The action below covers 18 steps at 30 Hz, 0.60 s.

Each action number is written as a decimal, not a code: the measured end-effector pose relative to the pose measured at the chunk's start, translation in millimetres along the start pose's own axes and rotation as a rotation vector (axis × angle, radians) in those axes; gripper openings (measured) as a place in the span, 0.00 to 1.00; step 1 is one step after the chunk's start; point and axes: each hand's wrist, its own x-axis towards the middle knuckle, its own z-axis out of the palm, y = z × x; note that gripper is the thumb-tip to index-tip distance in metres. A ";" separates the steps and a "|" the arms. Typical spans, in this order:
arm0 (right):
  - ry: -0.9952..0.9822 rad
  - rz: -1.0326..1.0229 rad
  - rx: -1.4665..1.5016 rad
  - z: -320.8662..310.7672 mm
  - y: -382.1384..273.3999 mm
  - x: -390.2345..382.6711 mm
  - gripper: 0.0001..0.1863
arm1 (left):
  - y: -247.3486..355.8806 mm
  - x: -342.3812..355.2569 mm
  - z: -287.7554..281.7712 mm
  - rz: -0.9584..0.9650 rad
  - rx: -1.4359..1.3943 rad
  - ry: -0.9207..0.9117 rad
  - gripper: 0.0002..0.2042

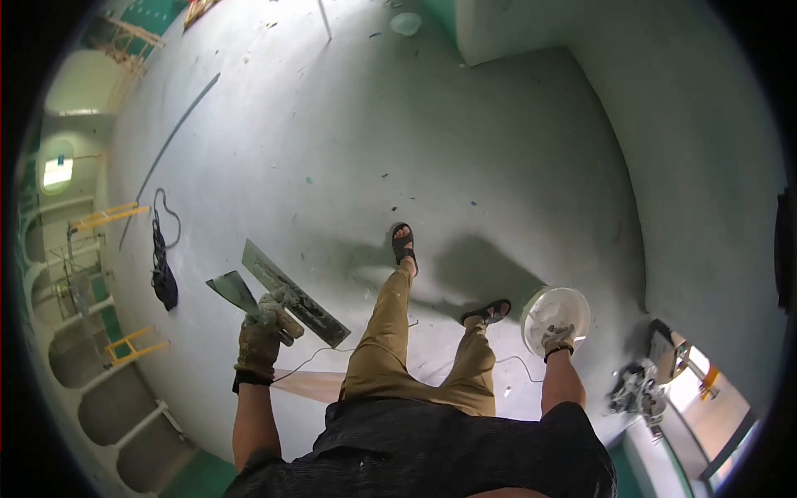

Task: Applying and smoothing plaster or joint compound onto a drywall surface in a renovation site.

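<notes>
in the head view, the left hand (264, 328) is on the left side, out in front of the person. it wears a dirty glove. its fingers are curled around the handle end of a long trowel (296, 294) and a small scraper (232, 290). the scraper sticks out past the hand, up and to the left. the trowel's long blade slants across just beside the hand, on its upper right side. grey-white paste is stuck on the trowel, near its middle. the hand covers the handles, so i cannot tell which finger holds which tool.

the right hand (558, 334) is well apart from the left one, over the near edge of a white bucket (582, 309). the bucket is to the right of the person's feet, with whitish stuff in it. the right hand's fingers are hard to see against the pale bucket. i cannot tell if they pinch the rim or just rest there.

a black bag (165, 286) lies on the grey floor (374, 124), far to the left. the grey heap (638, 388) at the right is too jumbled to make out. the dark round edge of the view cuts off the yellow frames (133, 344) partly.
</notes>
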 end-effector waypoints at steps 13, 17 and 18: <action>-0.340 0.187 -0.538 331.9 106.9 -139.7 0.17 | -44.2 10.7 -34.2 0.133 -0.466 0.287 0.32; -0.576 0.139 -0.574 471.7 164.3 -156.6 0.15 | -34.8 20.4 -33.1 0.088 -0.380 0.217 0.27; -0.687 0.177 -0.620 498.3 188.3 -183.6 0.14 | -58.3 0.0 -34.9 0.076 -0.375 0.266 0.27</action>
